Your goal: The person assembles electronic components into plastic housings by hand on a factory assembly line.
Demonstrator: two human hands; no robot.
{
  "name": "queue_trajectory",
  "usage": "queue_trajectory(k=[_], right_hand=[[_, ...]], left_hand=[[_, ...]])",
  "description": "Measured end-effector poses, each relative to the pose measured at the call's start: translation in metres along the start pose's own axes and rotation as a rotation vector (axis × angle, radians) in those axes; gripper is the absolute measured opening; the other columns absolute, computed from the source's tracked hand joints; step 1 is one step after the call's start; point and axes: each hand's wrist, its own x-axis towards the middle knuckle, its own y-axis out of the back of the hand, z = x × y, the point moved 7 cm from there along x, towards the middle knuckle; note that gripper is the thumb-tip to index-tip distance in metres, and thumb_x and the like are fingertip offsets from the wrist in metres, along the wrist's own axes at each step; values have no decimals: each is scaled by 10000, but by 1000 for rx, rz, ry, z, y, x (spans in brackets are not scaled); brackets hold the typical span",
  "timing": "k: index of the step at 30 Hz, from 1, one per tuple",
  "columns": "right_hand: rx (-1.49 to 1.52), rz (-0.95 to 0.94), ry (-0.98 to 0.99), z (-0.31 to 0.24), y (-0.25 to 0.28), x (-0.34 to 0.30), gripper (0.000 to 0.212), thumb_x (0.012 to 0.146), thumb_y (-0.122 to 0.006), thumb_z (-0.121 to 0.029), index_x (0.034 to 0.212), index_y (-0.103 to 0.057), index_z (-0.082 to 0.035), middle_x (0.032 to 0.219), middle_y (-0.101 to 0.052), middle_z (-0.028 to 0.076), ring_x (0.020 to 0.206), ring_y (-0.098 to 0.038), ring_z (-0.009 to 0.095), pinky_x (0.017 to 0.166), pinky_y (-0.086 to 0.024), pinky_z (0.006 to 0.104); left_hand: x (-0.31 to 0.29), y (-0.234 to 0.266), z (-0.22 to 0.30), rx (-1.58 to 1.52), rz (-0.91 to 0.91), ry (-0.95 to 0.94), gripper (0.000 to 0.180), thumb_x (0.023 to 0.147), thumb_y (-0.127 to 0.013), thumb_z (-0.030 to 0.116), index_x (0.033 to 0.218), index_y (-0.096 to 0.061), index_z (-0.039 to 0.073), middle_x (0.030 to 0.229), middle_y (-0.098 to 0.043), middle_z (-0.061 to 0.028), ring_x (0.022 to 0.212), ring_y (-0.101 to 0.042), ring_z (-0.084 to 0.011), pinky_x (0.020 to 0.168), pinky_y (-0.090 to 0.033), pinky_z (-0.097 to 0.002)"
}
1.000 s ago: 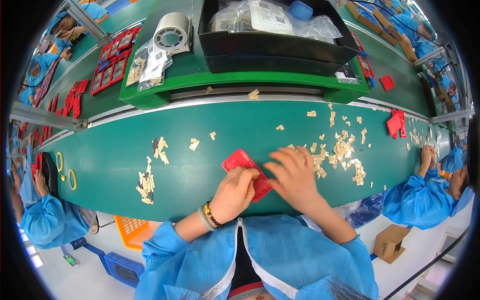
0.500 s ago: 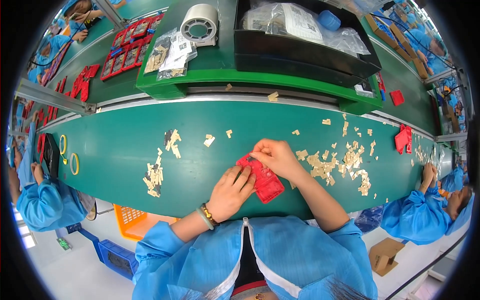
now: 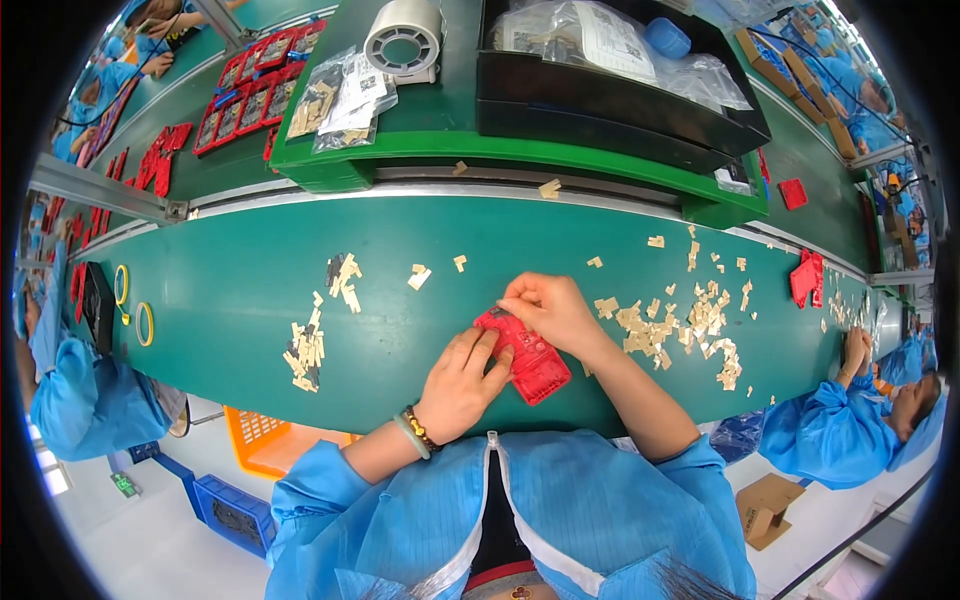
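A red moulded plastic tray point(image 3: 541, 376) lies tilted on the green table in front of me, a small dark patch showing at its far end. My left hand point(image 3: 460, 380) grips its left side, with the fingers across its surface and the thumb near the middle. At the far end, my right hand point(image 3: 548, 312) pinches with thumb and forefinger; whatever lies between the tips is too small to make out. To the right are scattered many small tan flat pieces point(image 3: 705, 315), some L-shaped. On the left sits another pile of tan strips point(image 3: 305, 350), a few dark ones among them.
A green raised shelf point(image 3: 430, 158) across the back bears a black bin point(image 3: 620, 118), a white tape roll point(image 3: 403, 40) and a bag of tan pieces point(image 3: 340, 105). Yellow tape rings point(image 3: 146, 324) lie far left; red parts point(image 3: 806, 278) lie right. Co-workers sit either side.
My left fingers have shifted slightly on the red tray, with the thumb now more apart from them. My right hand has moved slightly and still pinches at the far end.
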Motion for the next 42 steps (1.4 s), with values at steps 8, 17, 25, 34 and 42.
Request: queue_trajectory(k=[8, 17, 25, 34, 42], right_hand=[[-51, 1, 23, 4, -3, 1, 116, 869, -676, -99, 851, -635, 9, 654, -649, 27, 571, -519, 38, 500, -416, 232], [-188, 31, 89, -7, -3, 0, 135, 856, -688, -119, 845, -630, 3, 628, -638, 61, 544, -557, 87, 502, -431, 259], [-190, -4, 66, -7, -3, 0, 119, 856, -679, -103, 850, -633, 6, 647, -650, 73, 559, -580, 95, 520, -449, 256], [47, -72, -13, 3, -2, 4, 105, 879, -667, -94, 863, -635, 5, 675, -643, 19, 583, -550, 55, 512, -420, 217], [237, 174, -37, 19, 11, -24, 95, 909, -639, -82, 876, -585, -10, 631, -564, -12, 561, -485, 25, 491, -390, 201]], left_hand=[[1, 0, -1, -15, 12, 15, 342, 774, -682, 184, 1068, -616, 23, 1174, -525, -191, 1113, -512, -345, 937, -474, -437], [0, -1, -3, -6, -5, 38, 361, 749, -742, 183, 1076, -641, 70, 1202, -523, -153, 1103, -516, -330, 881, -495, -417], [0, -3, -4, -32, 8, 50, 355, 743, -743, 179, 1067, -641, 72, 1230, -509, -176, 1101, -521, -338, 891, -490, -413], [1, -2, -5, -60, -6, 56, 357, 739, -734, 157, 1067, -631, 63, 1268, -495, -198, 1119, -519, -350, 906, -487, -412], [17, 2, -26, -224, -116, -12, 294, 748, -701, 113, 1014, -617, 19, 1286, -498, -199, 1198, -494, -375, 930, -493, -431]])
